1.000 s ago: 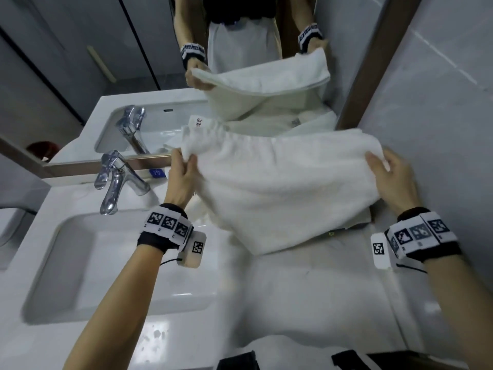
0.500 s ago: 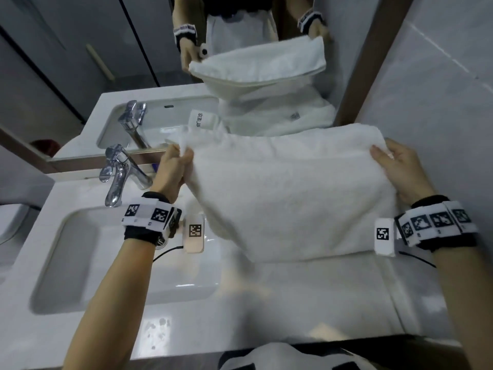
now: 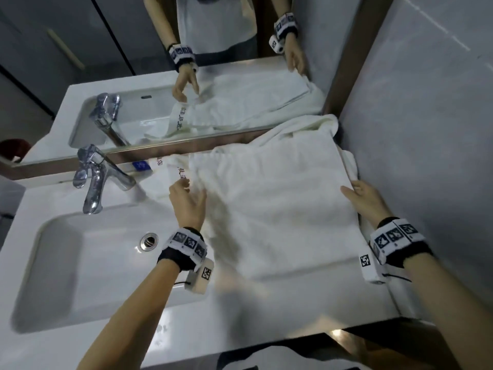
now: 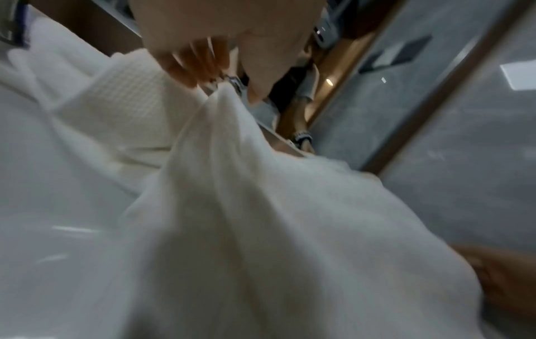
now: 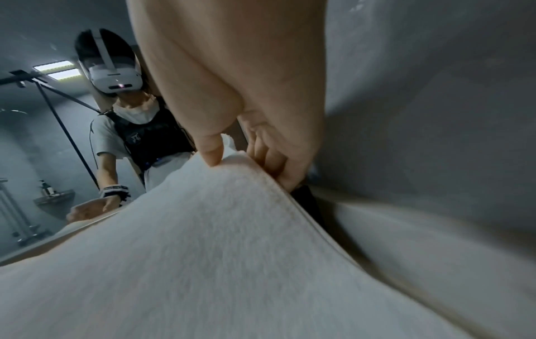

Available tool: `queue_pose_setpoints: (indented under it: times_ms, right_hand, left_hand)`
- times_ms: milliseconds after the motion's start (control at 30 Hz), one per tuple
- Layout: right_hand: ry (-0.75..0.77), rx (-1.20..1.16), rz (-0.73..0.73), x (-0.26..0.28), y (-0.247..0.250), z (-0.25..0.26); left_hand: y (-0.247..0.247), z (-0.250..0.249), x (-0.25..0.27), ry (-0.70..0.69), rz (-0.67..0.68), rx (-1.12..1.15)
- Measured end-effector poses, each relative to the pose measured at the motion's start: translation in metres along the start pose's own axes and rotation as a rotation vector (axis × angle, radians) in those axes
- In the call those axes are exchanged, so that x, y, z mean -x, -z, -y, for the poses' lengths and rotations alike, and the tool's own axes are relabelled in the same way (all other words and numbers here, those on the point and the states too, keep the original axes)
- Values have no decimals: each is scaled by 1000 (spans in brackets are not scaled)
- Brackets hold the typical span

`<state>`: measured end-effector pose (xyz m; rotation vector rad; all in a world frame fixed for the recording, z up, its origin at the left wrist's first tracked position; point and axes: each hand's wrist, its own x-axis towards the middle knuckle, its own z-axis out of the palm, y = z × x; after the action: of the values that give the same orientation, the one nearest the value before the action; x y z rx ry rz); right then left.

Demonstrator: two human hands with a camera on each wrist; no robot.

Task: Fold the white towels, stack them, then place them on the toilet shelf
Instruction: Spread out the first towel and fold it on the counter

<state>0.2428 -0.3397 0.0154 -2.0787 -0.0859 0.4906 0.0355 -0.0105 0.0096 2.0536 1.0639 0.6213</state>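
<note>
A folded white towel (image 3: 272, 209) lies spread on the counter to the right of the sink. My left hand (image 3: 190, 188) is at its far left corner; in the left wrist view the cloth rises in a peak to my left hand (image 4: 223, 84), pinched between thumb and fingers. My right hand (image 3: 349, 188) holds the right edge, with the thumb on top and the fingers beneath, as the right wrist view shows of my right hand (image 5: 232, 156). A second white towel (image 3: 320, 126) lies bunched under and behind it in the corner. No toilet shelf is in view.
A waffle-weave cloth (image 3: 177, 169) with printed letters lies beside the chrome tap (image 3: 98, 177). The sink basin (image 3: 80, 263) is on the left. A mirror (image 3: 186, 62) stands behind the counter, a tiled wall (image 3: 426, 129) closes the right side, and the counter's front edge (image 3: 266, 340) is near me.
The towel, held up in the air before, has come down flat on the counter. Both hands dropped with it and stay at its left and right edges.
</note>
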Motion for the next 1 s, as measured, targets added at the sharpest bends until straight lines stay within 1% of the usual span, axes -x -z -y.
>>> queue_pose_setpoints:
  times_ms: [33, 67, 100, 200, 233, 367, 433, 500, 567, 633, 700, 833, 900, 1000]
  right_hand:
    - [-3, 12, 0, 6, 0, -9]
    - [-5, 29, 4, 13, 1, -17]
    - [-10, 40, 9, 18, 1, -26]
    - [-63, 71, 23, 29, 1, -48]
    - [-74, 74, 28, 32, 0, -54]
    - [-81, 85, 25, 40, -4, -71]
    - [-41, 110, 25, 45, -4, -78]
    - [-17, 86, -28, 53, -5, -83]
    - [-40, 49, -123, 64, -5, -89]
    - [-56, 71, -160, 71, -6, -97]
    - [-72, 150, -134, 76, -4, -102]
    - [-74, 220, -79, 82, 4, -109]
    - [-54, 213, -57, 86, 6, -108]
    - [-19, 212, -45, 90, 10, -102]
  left_hand:
    - [2, 9, 13, -59, -12, -36]
    - [4, 16, 27, -80, 22, -45]
    - [5, 23, 36, -71, 92, -34]
    - [2, 34, 52, -1, 380, -82]
    - [0, 36, 54, 16, 434, -93]
    - [-8, 30, 58, 15, 521, -109]
    - [-14, 27, 61, -14, 588, -89]
    - [-19, 25, 66, -47, 665, -77]
    - [-21, 24, 70, -44, 720, -53]
    - [-20, 24, 72, -47, 775, -35]
    - [-17, 25, 73, -37, 790, -64]
    - [-3, 25, 74, 14, 739, -168]
    - [9, 28, 77, 48, 686, -168]
    - [30, 34, 86, 136, 580, -148]
